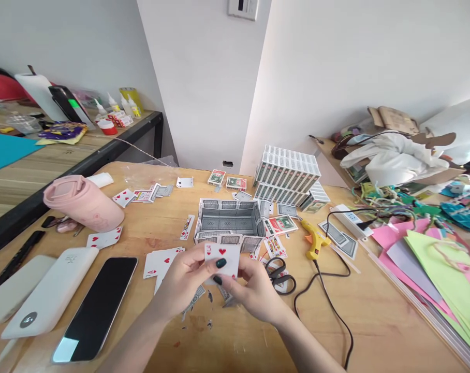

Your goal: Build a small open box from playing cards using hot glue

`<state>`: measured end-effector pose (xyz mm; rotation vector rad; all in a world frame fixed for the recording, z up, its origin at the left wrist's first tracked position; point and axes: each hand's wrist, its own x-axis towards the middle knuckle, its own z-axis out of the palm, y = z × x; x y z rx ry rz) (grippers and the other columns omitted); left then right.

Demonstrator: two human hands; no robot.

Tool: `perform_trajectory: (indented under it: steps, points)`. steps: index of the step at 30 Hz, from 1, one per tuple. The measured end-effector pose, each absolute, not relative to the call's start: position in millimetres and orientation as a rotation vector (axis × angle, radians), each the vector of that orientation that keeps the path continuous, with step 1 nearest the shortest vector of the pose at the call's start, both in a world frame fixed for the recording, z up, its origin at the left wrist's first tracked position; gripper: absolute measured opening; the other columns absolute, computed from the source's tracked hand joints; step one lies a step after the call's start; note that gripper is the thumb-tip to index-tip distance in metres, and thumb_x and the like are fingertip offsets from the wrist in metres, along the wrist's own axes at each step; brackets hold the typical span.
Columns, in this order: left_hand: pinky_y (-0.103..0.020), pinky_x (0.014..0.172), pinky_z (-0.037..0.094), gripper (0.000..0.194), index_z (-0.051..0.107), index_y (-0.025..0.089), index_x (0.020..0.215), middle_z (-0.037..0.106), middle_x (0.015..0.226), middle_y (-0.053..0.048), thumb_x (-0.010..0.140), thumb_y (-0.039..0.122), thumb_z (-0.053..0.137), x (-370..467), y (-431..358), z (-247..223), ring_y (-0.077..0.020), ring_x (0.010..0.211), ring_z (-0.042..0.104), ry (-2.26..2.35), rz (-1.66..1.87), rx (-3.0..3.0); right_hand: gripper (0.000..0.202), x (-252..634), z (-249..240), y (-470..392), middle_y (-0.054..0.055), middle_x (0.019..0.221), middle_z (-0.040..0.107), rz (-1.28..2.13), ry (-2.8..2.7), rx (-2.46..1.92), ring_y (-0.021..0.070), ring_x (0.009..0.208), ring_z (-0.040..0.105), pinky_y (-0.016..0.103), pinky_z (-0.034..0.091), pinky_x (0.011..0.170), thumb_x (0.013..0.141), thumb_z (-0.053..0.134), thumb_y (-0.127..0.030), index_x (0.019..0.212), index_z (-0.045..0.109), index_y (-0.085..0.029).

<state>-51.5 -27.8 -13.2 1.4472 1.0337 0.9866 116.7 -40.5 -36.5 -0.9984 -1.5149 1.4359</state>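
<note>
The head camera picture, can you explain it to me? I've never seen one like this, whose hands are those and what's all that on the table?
The camera sits on a person's head, looking down at their own two bare hands; no machine is involved. The left hand and right hand together hold a playing card with red hearts. Behind it on the wooden table stands a small box built from cards. Nearby lie scissors, a yellow glue gun, stacked card packs, a phone and a pink bottle.
</note>
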Motion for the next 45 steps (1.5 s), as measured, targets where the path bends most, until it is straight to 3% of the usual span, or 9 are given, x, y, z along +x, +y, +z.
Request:
perform_trajectory:
  steps: [5,10,14,17,20,23,28,34,45]
  points:
    - [-0.028,0.063,0.052,0.024,0.059,0.019,0.095,0.067,0.079,-0.002,0.08,0.037,0.064,-43.2,-24.6,-17.0,-0.0173,0.071,0.063,1.088,1.008,1.221,0.029,131.8,-33.4,-28.6,0.001,0.078,0.063,1.885,-1.07,-0.742,0.0166,0.068,0.064,0.029,0.052,0.06,0.08,0.065,-0.046,0.082,0.048,-0.022]
    - [-0.031,0.079,0.05,0.012,0.062,0.02,0.083,0.067,0.09,-0.004,0.089,0.025,0.052,-48.6,-9.7,-11.0,-0.0181,0.091,0.061,1.051,1.026,1.764,0.041,150.6,-27.6,-13.2,0.004,0.089,0.065,2.119,-0.904,-0.604,0.0178,0.069,0.065,0.034,0.054,0.058,0.076,0.062,-0.06,0.082,0.049,-0.022]
    - [-0.034,0.089,0.047,0.016,0.065,0.023,0.091,0.068,0.097,-0.004,0.088,0.015,0.051,-46.6,5.1,-7.2,-0.0186,0.101,0.059,0.962,1.091,2.2,0.045,161.8,-20.7,3.0,0.002,0.089,0.067,1.979,-1.03,-0.877,0.0117,0.071,0.063,0.023,0.05,0.064,0.06,0.084,-0.029,0.097,0.061,-0.02]
    - [-0.038,0.097,0.045,0.036,0.053,0.028,0.123,0.06,0.124,-0.004,0.088,0.02,0.052,-48.0,16.4,-6.5,-0.0204,0.116,0.054,1.167,0.923,2.282,0.033,180.0,-8.3,18.1,0.002,0.081,0.069,1.789,-1.264,-1.007,0.0143,0.075,0.064,0.026,0.05,0.071,0.062,0.081,-0.029,0.089,0.068,-0.017]
    - [-0.041,0.099,0.043,0.051,0.041,0.03,0.135,0.053,0.135,-0.003,0.086,0.03,0.056,-50.8,31.6,-4.1,-0.0221,0.121,0.051,1.28,0.662,2.279,0.018,201.8,2.2,33.6,0.001,0.075,0.069,1.363,-1.467,-1.13,0.0159,0.072,0.063,0.029,0.049,0.071,0.069,0.074,-0.032,0.08,0.07,-0.018]
    - [-0.039,0.097,0.043,0.043,0.05,0.029,0.128,0.057,0.131,-0.002,0.085,0.03,0.056,-48.5,50.1,0.7,-0.0223,0.117,0.053,1.182,0.483,2.327,0.015,211.5,-1.6,44.1,0.001,0.074,0.068,1.097,-1.584,-1.24,0.0179,0.072,0.063,0.03,0.049,0.069,0.074,0.069,-0.032,0.081,0.069,-0.019]
    - [-0.03,0.087,0.047,0.029,0.068,0.024,0.104,0.07,0.11,0.0,0.086,0.018,0.045,-33.6,73.2,4.5,-0.018,0.101,0.063,0.988,0.339,2.242,0.016,195.9,-28.5,43.2,0.002,0.074,0.07,1.091,-1.489,-1.179,0.0193,0.07,0.064,0.032,0.05,0.067,0.075,0.068,-0.035,0.078,0.065,-0.02]
    - [-0.023,0.079,0.048,0.028,0.072,0.025,0.094,0.074,0.1,0.003,0.081,0.014,0.05,-27.3,79.2,5.7,-0.0147,0.091,0.067,0.947,0.26,2.157,0.014,185.5,-39.1,35.7,0.002,0.073,0.07,1.156,-1.372,-1.147,0.0189,0.068,0.064,0.03,0.05,0.065,0.072,0.07,-0.032,0.077,0.065,-0.02]
    - [-0.026,0.066,0.043,0.02,0.068,0.024,0.084,0.073,0.086,0.002,0.073,0.015,0.053,-16.9,71.6,14.6,-0.0172,0.08,0.066,1.058,0.197,2.424,0.018,172.4,-45.7,31.8,0.001,0.07,0.069,1.028,-1.211,-1.106,0.0174,0.068,0.062,0.029,0.049,0.064,0.071,0.07,-0.037,0.075,0.062,-0.021]
